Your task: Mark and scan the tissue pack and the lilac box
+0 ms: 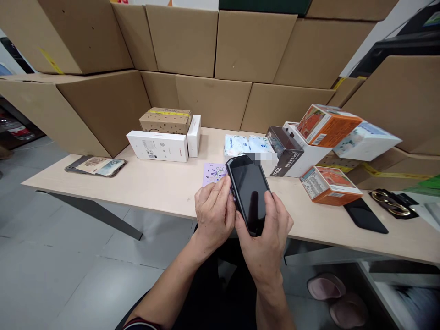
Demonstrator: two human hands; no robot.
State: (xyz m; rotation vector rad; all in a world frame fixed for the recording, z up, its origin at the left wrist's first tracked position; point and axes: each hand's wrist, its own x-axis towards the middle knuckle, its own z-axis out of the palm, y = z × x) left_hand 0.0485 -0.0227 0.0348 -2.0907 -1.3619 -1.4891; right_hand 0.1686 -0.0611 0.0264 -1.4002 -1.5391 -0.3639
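Note:
A black smartphone (250,195), thick-edged as if in a rugged case, is tilted above the table's front edge with its dark screen facing me. My right hand (266,233) grips its lower end, thumb on the left edge and fingers on the right. Against the phone's left edge, my left hand (215,211) is closed with its fingers pressed together; whatever may be between those fingertips is hidden. Behind the phone lies a purple patterned sheet (212,173), partly covered by the phone and my left hand.
On the table (165,183), white boxes (156,146) and a brown carton (165,120) stand left. Tissue packs (237,144), a dark box (285,149) and orange boxes (332,185) stand right. Another phone (366,215) lies right; banknotes (98,166) lie left. Cardboard walls (213,103) enclose the back.

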